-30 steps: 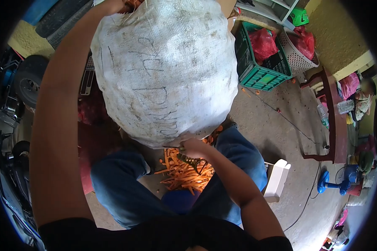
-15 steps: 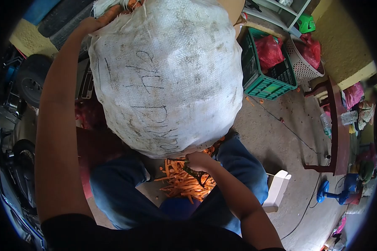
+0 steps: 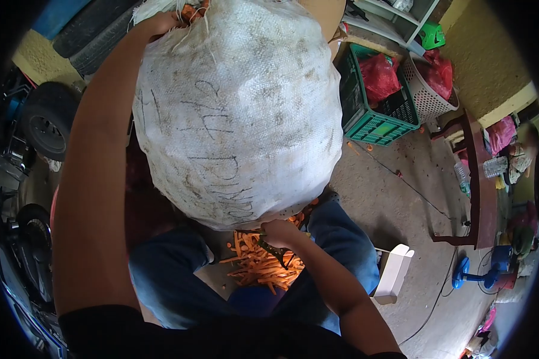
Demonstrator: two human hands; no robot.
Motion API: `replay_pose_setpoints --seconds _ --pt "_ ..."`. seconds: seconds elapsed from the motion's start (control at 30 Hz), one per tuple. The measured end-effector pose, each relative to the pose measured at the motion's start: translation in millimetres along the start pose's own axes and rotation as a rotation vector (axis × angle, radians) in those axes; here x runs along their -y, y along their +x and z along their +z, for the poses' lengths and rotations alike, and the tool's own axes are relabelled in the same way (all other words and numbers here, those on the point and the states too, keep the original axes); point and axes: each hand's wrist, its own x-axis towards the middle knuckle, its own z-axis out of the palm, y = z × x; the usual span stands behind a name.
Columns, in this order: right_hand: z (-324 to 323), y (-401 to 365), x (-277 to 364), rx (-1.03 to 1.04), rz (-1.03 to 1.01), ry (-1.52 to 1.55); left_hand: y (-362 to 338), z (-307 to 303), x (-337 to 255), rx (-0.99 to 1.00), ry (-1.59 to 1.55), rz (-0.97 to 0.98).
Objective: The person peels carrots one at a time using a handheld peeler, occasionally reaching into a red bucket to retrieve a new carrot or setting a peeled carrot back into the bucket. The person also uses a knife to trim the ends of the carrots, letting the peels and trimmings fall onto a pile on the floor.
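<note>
The sack [image 3: 239, 107] is held between both hands, its long axis running from the left hand [image 3: 159, 24], closed on the bunched mouth at the far end, to the right hand [image 3: 279, 230] under the near end. The right hand is also closed around a peeler [image 3: 275, 250], directly above the carrot peelings [image 3: 260, 266]. Dark handwriting runs lengthwise along the sack and cannot be read.

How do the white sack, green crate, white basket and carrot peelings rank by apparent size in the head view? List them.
1. white sack, by far, though nearest the camera.
2. green crate.
3. carrot peelings and white basket look alike; unranked.
</note>
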Motion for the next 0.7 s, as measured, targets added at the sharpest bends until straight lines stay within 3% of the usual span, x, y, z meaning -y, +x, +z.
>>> replay_pose_setpoints --seconds 0.03,0.07,0.13,0.17,0.27,0.33,0.37,0.43,0.47,0.53,0.57,0.63,0.7 --pt "-3 1 1 0.001 -0.004 0.009 3 1 -3 0.124 -0.214 -0.13" --pt "-4 4 0 0.001 0.0 0.007 8 2 -2 0.123 -0.218 -0.128" --pt "-2 11 -2 -0.056 -0.062 0.024 20 2 7 0.094 0.111 -0.169" --pt "-3 13 -4 -0.057 -0.063 0.024 32 7 23 0.093 0.111 -0.168" --pt "-9 20 -8 0.006 -0.115 -0.009 42 14 37 -0.146 -0.06 -0.188" --pt "-12 24 -9 0.121 -0.085 0.007 7 -5 -32 0.132 0.133 -0.471" --pt "-15 25 -9 0.122 -0.086 0.007 23 -4 -15 0.132 0.132 -0.473" --pt "-20 24 -9 0.215 -0.108 -0.049 67 0 32 0.091 0.007 -0.293" --pt "-22 26 -9 0.215 -0.106 -0.048 56 2 14 0.093 0.005 -0.292" --pt "-24 27 -7 0.265 -0.133 -0.042 22 5 -38 0.115 -0.586 -0.324" --pt "-25 28 -6 0.268 -0.133 -0.041 24 7 -37 0.118 -0.587 -0.326" --pt "-27 29 -6 0.322 -0.13 -0.029 37 11 -34 -0.087 -0.755 -0.397" --pt "-27 30 -7 0.313 -0.143 -0.045 79 20 7 -0.142 -0.736 -0.327"
